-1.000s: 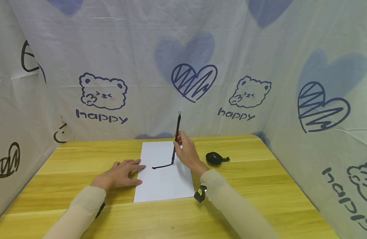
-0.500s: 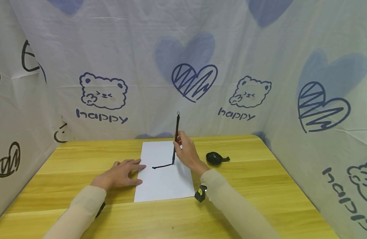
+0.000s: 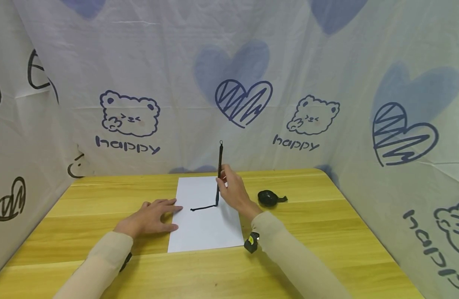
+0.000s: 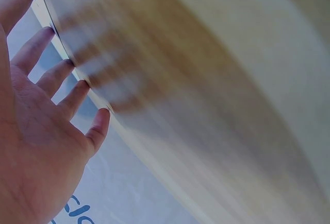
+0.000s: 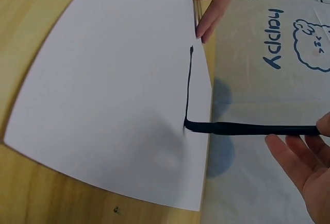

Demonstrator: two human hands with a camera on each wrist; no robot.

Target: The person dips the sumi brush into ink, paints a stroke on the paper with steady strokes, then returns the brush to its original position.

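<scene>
My right hand [image 3: 233, 189] pinches a black writing brush [image 5: 247, 129] by its handle and holds it nearly upright. The bristle tip touches the white sheet of paper [image 3: 204, 232], at the right end of a thin black ink stroke [image 3: 203, 207]. That stroke runs from a thicker dot on the left across the upper middle of the sheet. With fingers spread, my left hand [image 3: 150, 218] rests at the paper's left edge, its fingertips [image 4: 82, 84] touching down there and the palm raised.
Right of the paper lies a small round black object with a short spout-like end [image 3: 268, 198]. All of this is on a yellow wood-grain table [image 3: 311, 232]. A white printed cloth [image 3: 169, 62] hangs behind it and along both sides.
The brush has tipped from a slight rightward lean to almost vertical, its top moving left. Its tip and the stroke's end have crept slightly right. My left hand stays put.
</scene>
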